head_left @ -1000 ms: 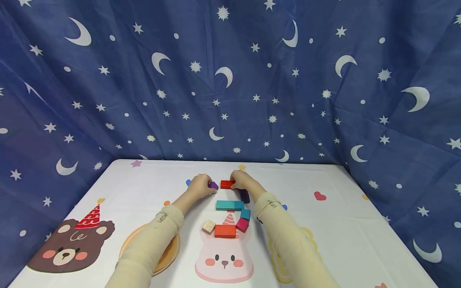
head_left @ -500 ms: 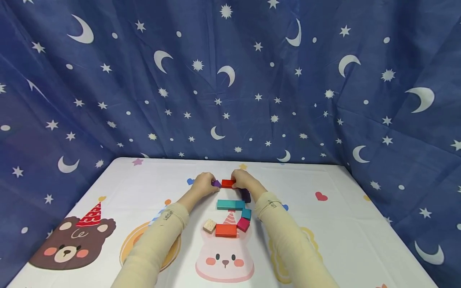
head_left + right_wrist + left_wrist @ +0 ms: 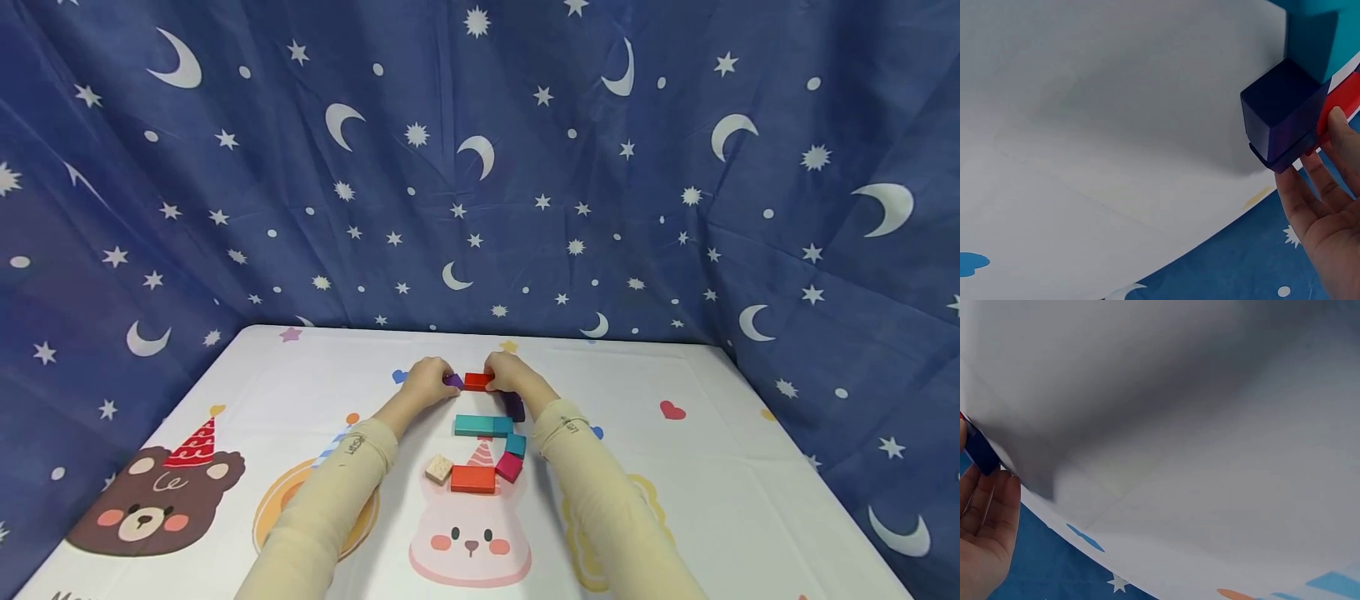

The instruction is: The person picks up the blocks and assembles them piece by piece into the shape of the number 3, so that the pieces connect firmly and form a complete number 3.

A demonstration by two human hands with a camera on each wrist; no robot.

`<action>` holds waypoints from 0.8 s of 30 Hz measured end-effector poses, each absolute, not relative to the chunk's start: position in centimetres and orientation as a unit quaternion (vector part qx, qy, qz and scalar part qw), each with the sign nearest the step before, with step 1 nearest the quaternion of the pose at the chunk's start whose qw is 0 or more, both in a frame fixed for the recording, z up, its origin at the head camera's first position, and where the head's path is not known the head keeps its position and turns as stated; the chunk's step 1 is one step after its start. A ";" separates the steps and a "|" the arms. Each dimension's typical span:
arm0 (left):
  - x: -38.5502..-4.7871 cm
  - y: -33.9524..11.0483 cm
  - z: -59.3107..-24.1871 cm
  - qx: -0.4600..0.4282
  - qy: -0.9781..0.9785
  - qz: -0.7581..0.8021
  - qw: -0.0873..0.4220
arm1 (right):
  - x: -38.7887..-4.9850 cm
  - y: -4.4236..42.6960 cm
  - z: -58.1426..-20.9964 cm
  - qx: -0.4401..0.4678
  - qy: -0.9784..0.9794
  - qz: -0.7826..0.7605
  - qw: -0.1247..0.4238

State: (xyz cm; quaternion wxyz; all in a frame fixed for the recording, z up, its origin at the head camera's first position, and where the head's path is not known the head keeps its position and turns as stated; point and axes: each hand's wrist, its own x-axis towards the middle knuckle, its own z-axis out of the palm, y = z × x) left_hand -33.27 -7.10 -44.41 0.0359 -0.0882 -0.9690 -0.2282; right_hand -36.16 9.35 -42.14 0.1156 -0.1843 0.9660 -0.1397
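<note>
My left hand (image 3: 426, 382) pinches a small purple block (image 3: 453, 381), which appears dark blue in the left wrist view. That block sits right beside the left end of a red block (image 3: 476, 382); whether they touch I cannot tell. The right hand (image 3: 508, 372) holds the red block between thumb and fingers, partly covering it. Just below this hand lies a dark purple block (image 3: 513, 407). In the right wrist view, dark blue-purple blocks (image 3: 1285, 103) stand near the fingertips, beside a teal block (image 3: 1316, 37).
Nearer me, a long teal block (image 3: 474, 425), a teal cube (image 3: 515, 445), a magenta cube (image 3: 508, 467), an orange block (image 3: 472, 479) and a pale wooden cube (image 3: 438, 468) form a curve. They lie on a printed white tablecloth (image 3: 750, 500). A blue curtain (image 3: 525, 167) hangs behind.
The left hand has slid the purple block rightward, closing the small gap to the red block. My right hand stays on the red block. The view has shifted slightly.
</note>
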 end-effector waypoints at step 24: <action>-33.4 -7.0 -44.6 -0.096 -0.973 -0.207 0.044 | -36.2 9.4 -42.3 -0.194 0.966 -0.128 0.111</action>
